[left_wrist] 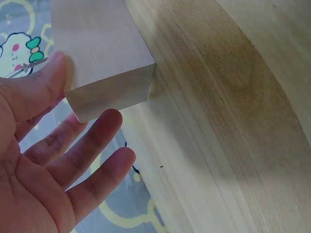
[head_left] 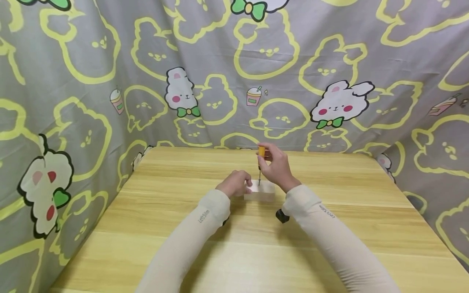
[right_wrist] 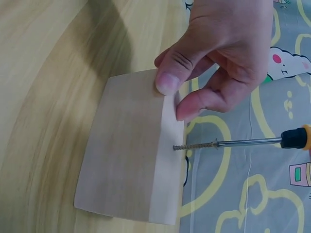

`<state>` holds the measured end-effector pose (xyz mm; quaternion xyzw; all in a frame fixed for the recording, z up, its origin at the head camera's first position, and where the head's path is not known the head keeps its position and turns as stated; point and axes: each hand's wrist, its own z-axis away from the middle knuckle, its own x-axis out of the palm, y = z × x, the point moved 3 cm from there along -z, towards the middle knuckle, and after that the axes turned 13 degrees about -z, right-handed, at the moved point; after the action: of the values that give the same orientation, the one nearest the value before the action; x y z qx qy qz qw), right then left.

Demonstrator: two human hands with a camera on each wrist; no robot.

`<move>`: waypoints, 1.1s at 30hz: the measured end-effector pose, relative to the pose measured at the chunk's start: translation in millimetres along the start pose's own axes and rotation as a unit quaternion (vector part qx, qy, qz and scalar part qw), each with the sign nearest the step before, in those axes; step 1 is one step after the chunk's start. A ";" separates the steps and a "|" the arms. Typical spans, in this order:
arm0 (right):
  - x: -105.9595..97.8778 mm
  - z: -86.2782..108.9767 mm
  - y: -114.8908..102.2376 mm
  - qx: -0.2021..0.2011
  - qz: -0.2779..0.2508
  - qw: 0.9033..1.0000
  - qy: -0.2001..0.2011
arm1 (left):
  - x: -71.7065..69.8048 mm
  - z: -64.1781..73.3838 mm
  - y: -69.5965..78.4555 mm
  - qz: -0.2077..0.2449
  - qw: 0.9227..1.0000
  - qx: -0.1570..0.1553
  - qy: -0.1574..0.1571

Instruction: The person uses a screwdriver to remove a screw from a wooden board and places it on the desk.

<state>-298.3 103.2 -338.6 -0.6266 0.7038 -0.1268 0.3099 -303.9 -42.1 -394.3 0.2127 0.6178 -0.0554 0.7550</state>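
A pale wooden block [head_left: 265, 196] stands on the table in the head view. My left hand [head_left: 235, 184] pinches one end of it, the thumb [left_wrist: 54, 73] at an upper edge and other fingers [left_wrist: 97, 143] spread off the end. From above, my right hand [head_left: 277, 166] grips the orange handle of a screwdriver [head_left: 261, 151], held upright over the block. In the right wrist view the screwdriver shaft [right_wrist: 250, 142] meets the head of a screw [right_wrist: 197, 145]. The screw's point is at the block's narrow top face, most of its thread showing. The right hand is nearly out of that view.
A wood-grain table [head_left: 139, 240] lies under both forearms. Behind it and along its sides hangs a grey curtain [head_left: 216, 53] with yellow outlines and cartoon animals. A black device [head_left: 282, 216] shows under the right wrist.
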 end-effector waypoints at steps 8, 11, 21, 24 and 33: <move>-1.1 -1.9 0.0 0.026 -0.014 1.000 -0.006 | -0.7 1.0 0.4 0.000 1.000 0.001 0.000; -1.9 -1.2 -0.4 0.021 0.003 1.000 0.006 | -0.7 1.2 0.2 0.003 1.000 0.000 0.000; -3.7 0.1 0.5 0.012 -0.008 1.000 0.024 | -1.0 0.6 0.1 0.005 1.000 -0.004 -0.003; -4.7 0.4 0.9 0.017 -0.001 1.000 0.017 | -1.0 0.4 0.7 0.008 1.000 -0.004 -0.003; -7.2 1.0 0.2 0.007 -0.006 1.000 0.001 | 0.4 0.6 -0.3 0.010 1.000 -0.006 -0.005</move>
<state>-297.7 110.4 -337.5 -0.6285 0.6993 -0.1339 0.3131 -303.3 -42.5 -394.7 0.2144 0.6123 -0.0452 0.7597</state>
